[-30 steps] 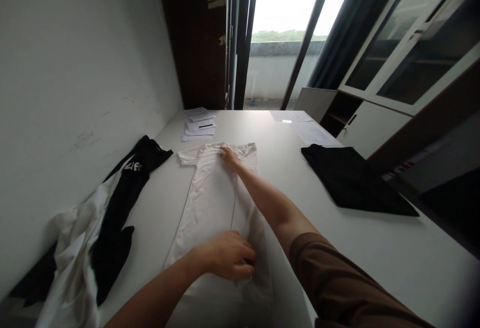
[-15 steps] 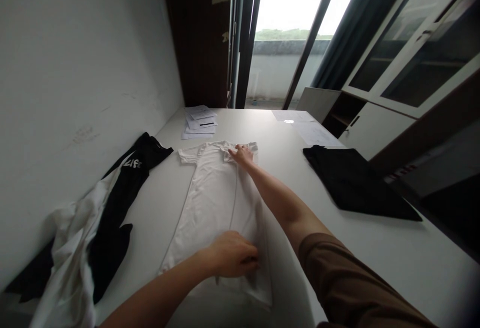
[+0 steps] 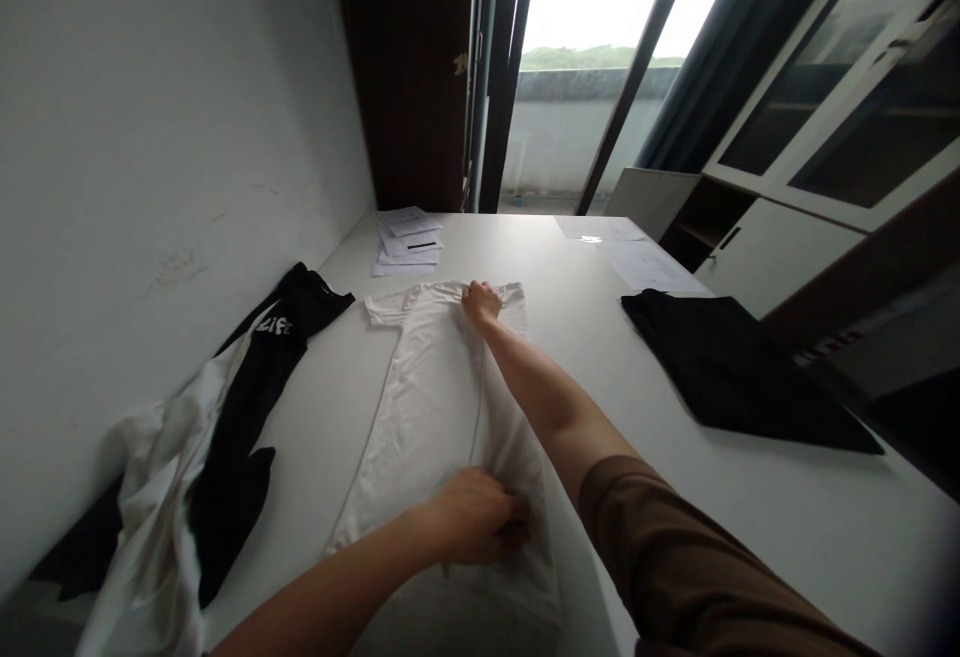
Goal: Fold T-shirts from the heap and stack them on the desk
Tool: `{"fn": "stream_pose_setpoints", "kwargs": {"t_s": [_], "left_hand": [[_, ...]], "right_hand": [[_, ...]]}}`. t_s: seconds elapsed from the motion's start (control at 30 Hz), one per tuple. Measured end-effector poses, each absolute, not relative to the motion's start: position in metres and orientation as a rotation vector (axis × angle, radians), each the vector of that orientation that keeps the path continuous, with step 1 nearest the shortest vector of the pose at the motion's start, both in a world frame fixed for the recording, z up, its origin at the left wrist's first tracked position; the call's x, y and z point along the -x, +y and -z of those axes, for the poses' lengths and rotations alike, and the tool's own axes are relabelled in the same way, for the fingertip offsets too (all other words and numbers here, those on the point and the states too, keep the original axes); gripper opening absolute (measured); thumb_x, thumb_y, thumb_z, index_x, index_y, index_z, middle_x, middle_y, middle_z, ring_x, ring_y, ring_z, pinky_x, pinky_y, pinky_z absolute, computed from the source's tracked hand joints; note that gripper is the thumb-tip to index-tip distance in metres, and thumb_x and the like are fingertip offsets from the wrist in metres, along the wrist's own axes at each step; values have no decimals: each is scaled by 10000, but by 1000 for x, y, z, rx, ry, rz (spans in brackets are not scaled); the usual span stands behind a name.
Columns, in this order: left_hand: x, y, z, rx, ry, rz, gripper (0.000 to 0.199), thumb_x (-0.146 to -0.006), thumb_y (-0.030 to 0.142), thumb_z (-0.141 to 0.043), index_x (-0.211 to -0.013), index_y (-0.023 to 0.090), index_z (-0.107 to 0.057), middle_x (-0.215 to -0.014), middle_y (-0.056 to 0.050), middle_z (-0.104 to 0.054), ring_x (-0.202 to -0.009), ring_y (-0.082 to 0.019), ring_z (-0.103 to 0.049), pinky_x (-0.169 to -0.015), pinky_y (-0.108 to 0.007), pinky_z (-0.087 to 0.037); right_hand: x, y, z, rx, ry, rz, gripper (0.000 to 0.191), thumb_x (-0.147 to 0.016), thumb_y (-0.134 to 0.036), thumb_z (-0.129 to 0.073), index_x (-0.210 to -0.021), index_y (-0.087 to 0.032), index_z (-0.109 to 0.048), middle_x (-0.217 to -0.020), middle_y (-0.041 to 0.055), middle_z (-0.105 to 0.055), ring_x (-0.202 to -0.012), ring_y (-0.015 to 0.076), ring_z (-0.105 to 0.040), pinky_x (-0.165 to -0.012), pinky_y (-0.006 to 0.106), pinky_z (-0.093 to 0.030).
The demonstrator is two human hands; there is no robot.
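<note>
A white T-shirt (image 3: pixel 427 387) lies lengthwise on the white table (image 3: pixel 577 322), its collar end away from me and one sleeve spread to the left. My right hand (image 3: pixel 481 305) is at the far end by the collar and right sleeve, its fingers curled down on the fabric in a pinch. Nearer me, my left hand (image 3: pixel 480 515) is closed at the lower right part of the shirt; its fingertips are dark and partly hidden, with fabric bunched around them.
Black and white garments (image 3: pixel 247 407) lie along the wall at the left. A folded black cloth (image 3: pixel 735 367) rests at the right. Papers with a dark pen-like strip (image 3: pixel 409 240) sit at the far left corner, and further sheets (image 3: pixel 645 265) at the far right.
My right hand's fingers have drawn together on the shirt near the collar. My left hand has shifted slightly, its fingers curled further into the fabric. The view has turned a little.
</note>
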State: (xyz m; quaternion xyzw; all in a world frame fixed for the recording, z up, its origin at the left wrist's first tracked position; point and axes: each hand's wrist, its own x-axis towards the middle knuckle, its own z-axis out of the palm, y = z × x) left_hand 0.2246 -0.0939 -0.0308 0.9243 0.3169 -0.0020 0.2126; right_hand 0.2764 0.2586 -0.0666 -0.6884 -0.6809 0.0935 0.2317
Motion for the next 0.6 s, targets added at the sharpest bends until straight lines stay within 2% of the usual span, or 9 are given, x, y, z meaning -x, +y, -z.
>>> {"fn": "stream_pose_setpoints", "kwargs": {"t_s": [0.07, 0.27, 0.37, 0.5, 0.6], "left_hand": [[-225, -93, 32, -2555, 876, -8, 237, -951, 384, -598, -954, 204, -753, -844, -49, -766, -746, -212, -711, -671, -319, -499], [-221, -95, 28, -2528, 875, -38, 195, -937, 353, -610, -897, 203, -728, -867, -39, -761, -802, -216, -716, -712, -300, -502], [-217, -98, 20, -2501, 941, -28, 153, -940, 328, -606, -907, 211, -699, -880, -25, -760, -806, -213, -719, -686, -287, -486], [-219, -102, 16, -2513, 1009, -12, 183, -988, 356, -546, -939, 225, -663, -865, -15, -748, -779, -208, -712, -644, -286, -462], [-226, -105, 22, -2590, 927, -80, 200, -1001, 373, -531, -973, 218, -655, -951, -33, -735, -868, -217, -693, -734, -311, -492]], "right_hand": [[-275, 258, 66, 1871, -1808, -233, 415, -1053, -385, -369, -1233, -193, -690, -1249, 178, -650, -1136, 308, -618, -1010, 457, -458], [-271, 247, 80, 1692, -2103, -347, 441, -1045, -542, -439, -1151, -211, -710, -1282, 143, -650, -1245, 304, -544, -1094, 428, -393], [-283, 248, 84, 1657, -2085, -309, 422, -1082, -457, -364, -1240, -216, -672, -1308, 129, -638, -1229, 275, -556, -1086, 395, -397], [-314, 254, 84, 1770, -2003, -184, 372, -1063, -316, -366, -1204, -200, -689, -1271, 155, -650, -1211, 292, -561, -1063, 401, -416], [-337, 260, 88, 1832, -2015, -174, 366, -1039, -274, -382, -1182, -193, -708, -1261, 170, -658, -1203, 305, -572, -1050, 409, -432]]}}
